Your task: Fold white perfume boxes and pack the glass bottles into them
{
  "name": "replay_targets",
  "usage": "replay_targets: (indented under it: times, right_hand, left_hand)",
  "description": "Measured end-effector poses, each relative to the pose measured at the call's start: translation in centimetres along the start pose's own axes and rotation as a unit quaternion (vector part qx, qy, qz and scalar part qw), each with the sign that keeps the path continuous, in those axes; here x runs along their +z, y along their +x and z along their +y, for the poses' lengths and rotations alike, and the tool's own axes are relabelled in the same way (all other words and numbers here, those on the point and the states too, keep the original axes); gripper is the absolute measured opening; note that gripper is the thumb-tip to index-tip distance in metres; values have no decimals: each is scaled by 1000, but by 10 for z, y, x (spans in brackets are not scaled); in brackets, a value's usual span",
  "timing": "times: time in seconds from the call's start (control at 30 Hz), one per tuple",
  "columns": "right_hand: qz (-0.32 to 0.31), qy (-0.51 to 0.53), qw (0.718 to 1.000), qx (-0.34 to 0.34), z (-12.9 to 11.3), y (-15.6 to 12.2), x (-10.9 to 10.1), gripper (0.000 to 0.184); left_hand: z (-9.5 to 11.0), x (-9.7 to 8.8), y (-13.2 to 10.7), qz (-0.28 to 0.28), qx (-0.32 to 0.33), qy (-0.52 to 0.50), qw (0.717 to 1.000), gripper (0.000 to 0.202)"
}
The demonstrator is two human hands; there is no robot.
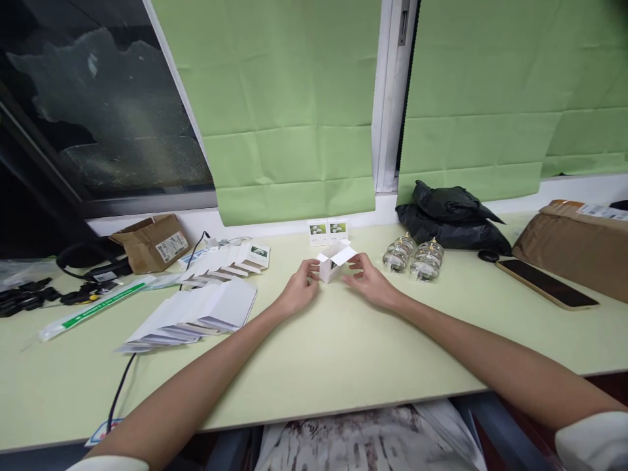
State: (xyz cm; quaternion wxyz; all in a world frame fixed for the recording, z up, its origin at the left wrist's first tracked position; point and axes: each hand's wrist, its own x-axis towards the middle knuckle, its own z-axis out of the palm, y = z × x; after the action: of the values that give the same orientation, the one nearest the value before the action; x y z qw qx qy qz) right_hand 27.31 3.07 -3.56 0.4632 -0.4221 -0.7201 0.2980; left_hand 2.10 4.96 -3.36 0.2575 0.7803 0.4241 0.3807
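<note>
A small white cardboard box (326,269) stands upright on the table in front of me, its top flaps folded outward. Fingers of my left hand (300,288) hold its left side. On the other side, my right hand (370,281) grips it near the right flap. Behind it stand two closed white boxes (328,240) with green pictures on their fronts. To the right of my right hand are stacks of round, clear-and-metallic items (426,260) with gold-coloured tips. What lies inside the open box cannot be seen.
Flattened white cartons (196,311) lie fanned out at left, with more picture cartons (235,261) behind. A brown box (157,245), black cable (120,392) and green-labelled plastic strip (105,307) are further left. At right are a black bag (449,219), phone (547,283) and larger brown package (574,245).
</note>
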Motion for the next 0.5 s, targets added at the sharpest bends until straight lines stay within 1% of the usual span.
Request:
replay_targets:
  times: [0.07,0.13,0.2,0.27,0.33,0.37,0.43,0.5]
  right_hand:
    - [14,12,1000,-7,0,0,1,46]
    - [21,20,999,-25,-2,0,0,40]
    - [6,24,998,-55,-5,0,-1,29]
    - [-23,25,995,-88,-10,-1,-1,19]
    - [-44,22,992,-118,-14,-1,-2,15]
    - [-43,16,991,-126,-15,-1,-2,15]
    - [-20,-17,992,-120,-14,0,-3,17]
    - [17,-66,994,-86,-9,2,-6,21]
  left_hand:
    - [4,2,-2,-10,1,-7,1000,50]
    - [7,4,-3,-9,2,-13,1000,49]
    - [9,7,-4,-7,8,-20,1000,42]
    - [8,8,-4,-10,15,-31,999,37]
    - [6,10,-4,-5,20,-39,999,39]
    - [5,10,-5,2,20,-39,999,40]
    - [3,11,-5,19,17,-31,999,43]
    - [2,10,-6,26,7,-17,999,46]
